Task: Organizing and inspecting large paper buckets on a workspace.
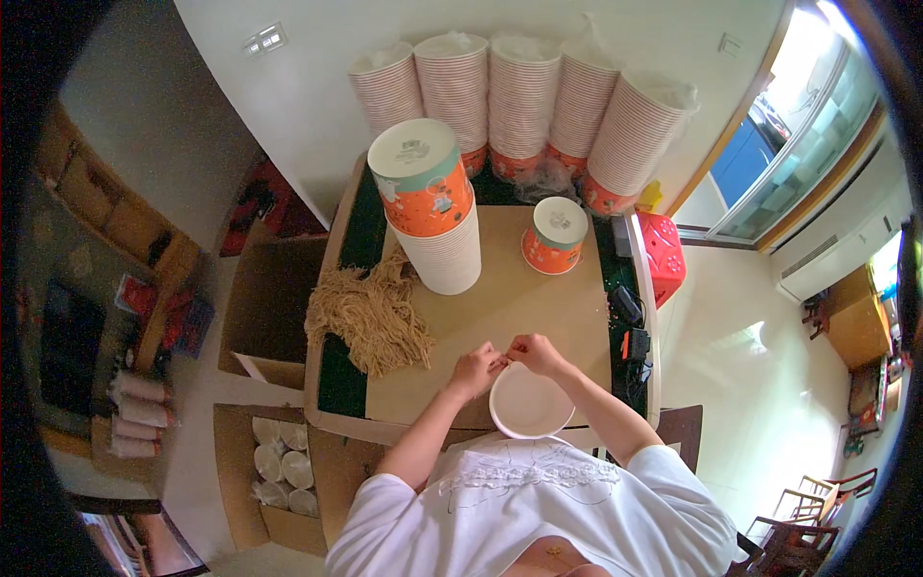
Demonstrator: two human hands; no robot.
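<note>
A white paper bucket (532, 402) sits at the table's near edge against my body, its open mouth facing up. My left hand (478, 372) is closed in a pinch just outside its far left rim. Fingertips of my right hand (536, 354) are pinched at the far rim, almost meeting the left ones. Whatever lies between the fingers is too small to make out. Left of my hands lies a loose heap of brown twisted cords (373, 317). Beyond it stands a tall stack of upside-down paper buckets (444, 255), the top one orange and green.
A short upside-down orange bucket stack (555, 240) stands farther right. Several plastic-wrapped bucket stacks (524, 101) line the wall. Black adapters (632, 344) lie along the right edge. A red stool (660, 255) is beyond the table; an open carton (240, 471) holds wrapped stacks on the floor.
</note>
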